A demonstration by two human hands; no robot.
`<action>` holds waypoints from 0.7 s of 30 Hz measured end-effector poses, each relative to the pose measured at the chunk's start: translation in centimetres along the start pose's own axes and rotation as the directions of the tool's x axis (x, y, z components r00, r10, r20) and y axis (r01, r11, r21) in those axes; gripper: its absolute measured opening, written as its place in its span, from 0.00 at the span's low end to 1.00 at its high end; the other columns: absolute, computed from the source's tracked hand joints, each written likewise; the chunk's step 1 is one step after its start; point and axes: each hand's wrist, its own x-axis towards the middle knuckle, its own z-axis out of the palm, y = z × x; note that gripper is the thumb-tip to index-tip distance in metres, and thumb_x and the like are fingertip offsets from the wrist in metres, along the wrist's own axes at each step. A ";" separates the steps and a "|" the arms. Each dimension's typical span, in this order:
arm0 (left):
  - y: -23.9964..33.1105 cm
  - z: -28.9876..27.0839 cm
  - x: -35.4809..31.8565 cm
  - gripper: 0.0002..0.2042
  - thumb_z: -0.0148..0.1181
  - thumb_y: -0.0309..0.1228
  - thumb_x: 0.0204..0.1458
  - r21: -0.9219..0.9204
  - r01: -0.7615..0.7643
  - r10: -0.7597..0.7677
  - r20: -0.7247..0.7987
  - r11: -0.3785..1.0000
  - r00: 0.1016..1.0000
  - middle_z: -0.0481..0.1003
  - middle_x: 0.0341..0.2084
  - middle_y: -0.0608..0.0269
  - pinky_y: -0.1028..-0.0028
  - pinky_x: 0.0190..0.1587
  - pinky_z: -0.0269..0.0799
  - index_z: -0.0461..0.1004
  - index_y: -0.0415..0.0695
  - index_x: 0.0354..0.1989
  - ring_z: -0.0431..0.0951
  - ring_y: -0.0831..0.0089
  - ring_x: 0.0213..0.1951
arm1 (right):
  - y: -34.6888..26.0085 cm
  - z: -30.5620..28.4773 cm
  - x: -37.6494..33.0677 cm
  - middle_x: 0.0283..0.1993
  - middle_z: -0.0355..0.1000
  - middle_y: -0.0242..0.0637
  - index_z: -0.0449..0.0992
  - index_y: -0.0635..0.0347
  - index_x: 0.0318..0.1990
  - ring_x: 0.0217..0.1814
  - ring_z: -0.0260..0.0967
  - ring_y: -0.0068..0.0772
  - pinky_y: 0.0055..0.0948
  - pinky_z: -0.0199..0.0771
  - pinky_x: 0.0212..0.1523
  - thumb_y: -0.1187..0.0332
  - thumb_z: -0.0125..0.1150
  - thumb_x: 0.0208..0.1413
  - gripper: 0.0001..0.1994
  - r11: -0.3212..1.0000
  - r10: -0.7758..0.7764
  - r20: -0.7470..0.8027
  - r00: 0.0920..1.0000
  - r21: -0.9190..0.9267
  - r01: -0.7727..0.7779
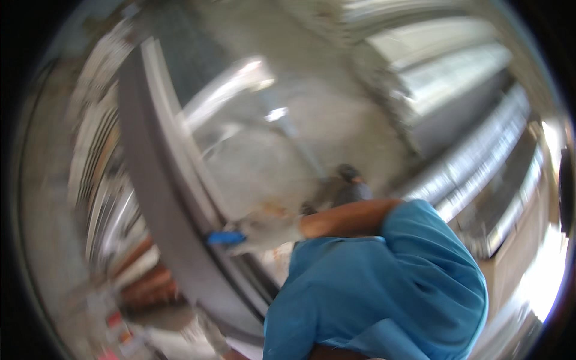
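A long grey-brown panel (157,150), with a paler strip along one side, runs from the upper left down to my body. My right hand (267,229), in a whitish glove, reaches across to its near right edge. Its fingers are closed on a small blue object (226,238) that lies against the panel; blur hides what kind of object it is. At the bottom, beside the panel's left edge, is my gloved left hand (210,333). Its fingers are smeared, and I cannot make out whether they touch the panel.
Stacked long strips (96,156) line the left side. A blurred, shiny wrapped bundle (225,90) is on the concrete floor (336,108) ahead. More long wrapped bundles (456,78) are piled at the right, with a brown box (516,231) near them.
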 end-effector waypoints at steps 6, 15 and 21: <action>6.5 2.6 -2.6 0.25 0.48 0.46 0.70 0.317 0.145 -0.105 -0.139 0.937 0.985 0.77 0.55 0.52 0.68 0.57 0.69 0.71 0.36 0.63 0.76 0.64 0.54 | -0.7 -2.9 1.2 0.39 0.75 0.37 0.70 0.53 0.58 0.35 0.76 0.29 0.32 0.75 0.42 0.48 0.57 0.66 0.22 0.995 0.068 0.216 0.974 0.061 -0.084; 21.6 10.8 -5.5 0.21 0.67 0.38 0.57 0.521 -0.171 0.382 -0.329 0.836 0.864 0.77 0.48 0.50 0.61 0.53 0.71 0.75 0.38 0.54 0.77 0.53 0.49 | -9.8 -7.3 6.1 0.33 0.71 0.29 0.68 0.58 0.58 0.29 0.67 0.18 0.22 0.73 0.33 0.58 0.60 0.67 0.19 0.873 -0.195 0.307 0.932 0.487 0.023; 29.2 19.8 -9.8 0.17 0.67 0.35 0.57 0.212 -0.159 0.231 -0.374 0.964 0.898 0.77 0.48 0.48 0.67 0.52 0.72 0.78 0.34 0.48 0.79 0.60 0.48 | -9.2 -9.9 5.5 0.33 0.71 0.30 0.68 0.59 0.59 0.33 0.69 0.19 0.21 0.71 0.33 0.64 0.63 0.64 0.19 0.917 -0.218 0.325 0.920 0.392 0.079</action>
